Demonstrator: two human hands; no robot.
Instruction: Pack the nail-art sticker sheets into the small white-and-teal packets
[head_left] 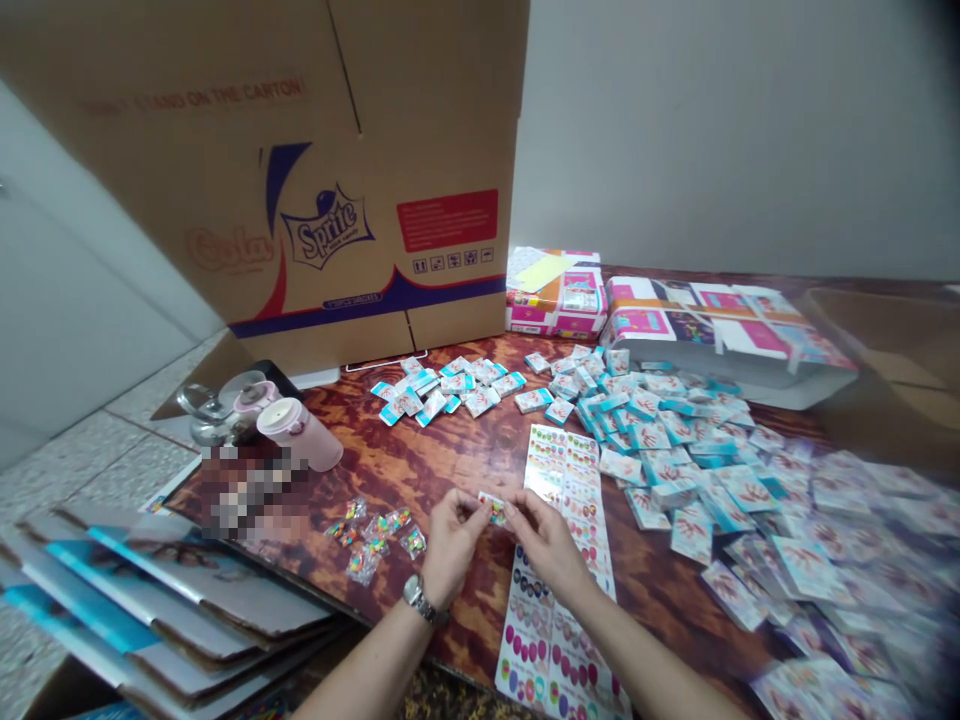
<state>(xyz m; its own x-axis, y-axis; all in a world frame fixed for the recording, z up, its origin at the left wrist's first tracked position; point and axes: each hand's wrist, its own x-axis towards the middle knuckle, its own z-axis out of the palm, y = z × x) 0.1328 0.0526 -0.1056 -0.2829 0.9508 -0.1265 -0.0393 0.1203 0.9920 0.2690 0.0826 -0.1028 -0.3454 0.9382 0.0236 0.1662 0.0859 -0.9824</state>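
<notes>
Between the fingertips of both hands is a small colourful packet [493, 508], whose contents are too small to make out. My left hand [454, 535], with a metal watch on its wrist, pinches it from the left. On the other side, my right hand [544, 540] grips it with thumb and fingers above a long sheet of colourful nail-shaped stickers [529, 640]. Several clear bags of bright little pieces [371, 540] lie on the table to the left of my hands. Small white-and-blue boxes [450, 385] form a loose group further back.
A big pile of small boxes [675, 450] covers the right side of the brown table [480, 450]. At the back stand a large Sprite carton [420, 130] and two pink-and-white wrapped boxes [555, 300]. A pink tumbler [311, 435] is at left, above stacked cardboard sheets [187, 580].
</notes>
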